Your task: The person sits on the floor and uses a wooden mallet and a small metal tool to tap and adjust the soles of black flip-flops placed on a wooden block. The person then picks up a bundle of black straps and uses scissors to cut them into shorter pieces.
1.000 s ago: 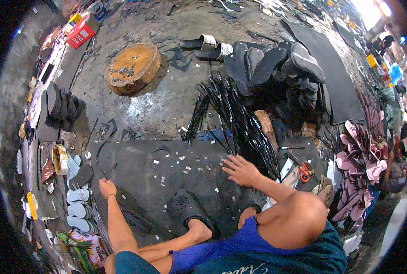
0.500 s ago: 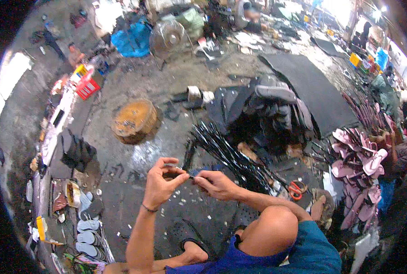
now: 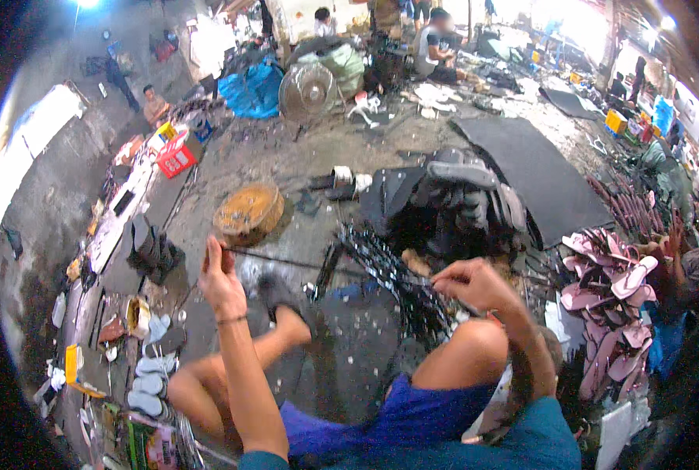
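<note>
A thin black strap [image 3: 302, 262] stretches across in front of me. My left hand [image 3: 224, 283] is closed with thumb and fingers pinched on its left end, near the round wooden block [image 3: 249, 210]. My right hand [image 3: 479, 283] is closed too, its fingertips in line with the strap's other end; that stretch blends into the dark pile behind it. Below and between my hands lies a bundle of glossy black straps [image 3: 392, 266] on the floor. My right hand is above its right side.
A heap of dark grey soles [image 3: 475, 184] and a large black sheet [image 3: 534, 176] lie ahead. Pink sandals [image 3: 612, 274] are piled at right, grey sandals [image 3: 150, 384] at left. A fan [image 3: 308, 92] and a red crate [image 3: 175, 157] stand farther back. Other people sit in the distance.
My hands, close together before, have moved wide apart, left hand to the left and right hand to the right. The strap now shows stretched out. My left leg has shifted and the view has tilted up.
</note>
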`<state>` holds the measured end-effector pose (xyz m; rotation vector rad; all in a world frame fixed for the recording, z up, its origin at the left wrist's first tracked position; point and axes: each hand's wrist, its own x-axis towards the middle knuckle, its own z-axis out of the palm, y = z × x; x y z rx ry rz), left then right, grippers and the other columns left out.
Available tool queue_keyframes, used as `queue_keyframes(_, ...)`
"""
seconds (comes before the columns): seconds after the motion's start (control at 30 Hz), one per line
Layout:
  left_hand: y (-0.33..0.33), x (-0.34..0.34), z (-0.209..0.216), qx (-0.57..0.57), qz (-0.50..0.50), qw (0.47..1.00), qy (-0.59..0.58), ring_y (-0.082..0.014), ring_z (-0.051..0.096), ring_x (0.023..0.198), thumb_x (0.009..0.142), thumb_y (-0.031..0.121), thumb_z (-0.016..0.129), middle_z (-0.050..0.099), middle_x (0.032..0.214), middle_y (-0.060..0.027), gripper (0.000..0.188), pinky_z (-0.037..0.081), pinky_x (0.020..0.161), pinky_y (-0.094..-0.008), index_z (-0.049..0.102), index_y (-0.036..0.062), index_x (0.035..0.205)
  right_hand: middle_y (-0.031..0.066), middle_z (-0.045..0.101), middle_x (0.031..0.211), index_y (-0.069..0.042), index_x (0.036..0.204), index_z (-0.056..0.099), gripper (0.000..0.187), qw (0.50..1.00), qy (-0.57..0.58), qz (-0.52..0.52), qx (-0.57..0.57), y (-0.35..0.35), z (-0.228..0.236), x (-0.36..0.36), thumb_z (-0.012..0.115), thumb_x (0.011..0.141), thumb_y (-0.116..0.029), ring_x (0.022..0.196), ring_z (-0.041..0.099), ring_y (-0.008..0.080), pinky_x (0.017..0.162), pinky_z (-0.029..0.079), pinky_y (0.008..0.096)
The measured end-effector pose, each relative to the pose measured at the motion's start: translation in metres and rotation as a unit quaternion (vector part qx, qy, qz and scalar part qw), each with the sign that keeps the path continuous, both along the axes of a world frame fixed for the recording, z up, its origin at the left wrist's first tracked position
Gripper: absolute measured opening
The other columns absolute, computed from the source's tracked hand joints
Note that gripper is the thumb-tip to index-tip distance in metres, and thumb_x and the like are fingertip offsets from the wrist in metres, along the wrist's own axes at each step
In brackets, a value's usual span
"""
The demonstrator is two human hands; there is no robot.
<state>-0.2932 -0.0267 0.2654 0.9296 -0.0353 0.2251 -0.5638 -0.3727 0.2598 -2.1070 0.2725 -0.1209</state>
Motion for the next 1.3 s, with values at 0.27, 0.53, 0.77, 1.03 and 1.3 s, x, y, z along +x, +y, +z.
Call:
queue_keyframes(0.27, 0.07, -0.021, 0.003, -0.075, -0.001, 0.997, -0.015, -0.0092, 0.061, 0.094, 0.09, 0.013, 0.07, 0.067, 0.107, -0.002, 0.027, 0.052, 0.079, -0.0196, 0.065, 0.0045, 0.115, 0.0083, 0.066, 0.099, 0.0, 0.122, 0.056, 0.029, 0.897, -0.244, -0.079, 0.36, 0.025, 0.086, -0.029, 0.057, 0.093, -0.005, 0.095, 0.068, 0.0198, 0.084, 0.059, 0.036)
queue_keyframes(0.53, 0.011, -0.142, -0.045, 0.129, -0.274, 0.953, 0.016, -0.0147, 0.068, 0.08, 0.089, 0.006, 0.069, 0.072, 0.094, -0.0084, 0.02, 0.057, 0.068, -0.0269, 0.064, -0.0009, 0.108, 0.0008, 0.062, 0.082, -0.003, 0.11, 0.063, 0.023, 0.932, -0.073, -0.093, 0.342, 0.167, 0.012, 0.004, 0.068, 0.09, -0.014, 0.063, 0.056, 0.007, 0.054, 0.047, 0.023)
queue_keyframes(0.77, 0.01, -0.151, -0.09, 0.141, -0.339, 0.926, 0.085, -0.0138, 0.068, 0.085, 0.087, 0.004, 0.072, 0.072, 0.1, -0.0108, 0.023, 0.057, 0.071, -0.0266, 0.067, 0.0001, 0.109, -0.0001, 0.066, 0.078, -0.002, 0.109, 0.068, 0.022, 0.932, -0.014, -0.115, 0.343, 0.222, -0.056, 0.025, 0.067, 0.091, -0.016, 0.061, 0.056, 0.0049, 0.053, 0.046, 0.022)
queue_keyframes(1.03, 0.003, -0.121, -0.098, 0.174, -0.333, 0.925, 0.063, -0.0117, 0.066, 0.084, 0.09, 0.005, 0.067, 0.07, 0.101, -0.0075, 0.021, 0.053, 0.071, -0.0231, 0.063, 0.0035, 0.111, 0.0066, 0.069, 0.095, 0.001, 0.115, 0.064, 0.034, 0.91, 0.013, -0.074, 0.407, 0.212, -0.077, 0.031, 0.072, 0.088, -0.019, 0.076, 0.061, 0.0087, 0.062, 0.049, 0.0243)
queue_keyframes(1.3, 0.025, -0.074, -0.115, -0.094, -0.201, 0.957, 0.187, -0.0167, 0.064, 0.088, 0.093, 0.002, 0.061, 0.064, 0.101, -0.0068, 0.023, 0.055, 0.077, -0.0262, 0.058, -0.0014, 0.116, 0.0099, 0.06, 0.114, -0.004, 0.118, 0.056, 0.032, 0.635, 0.166, 0.021, 0.754, 0.181, -0.099, -0.019, 0.051, 0.1, -0.031, 0.102, 0.061, 0.024, 0.08, 0.053, 0.041)
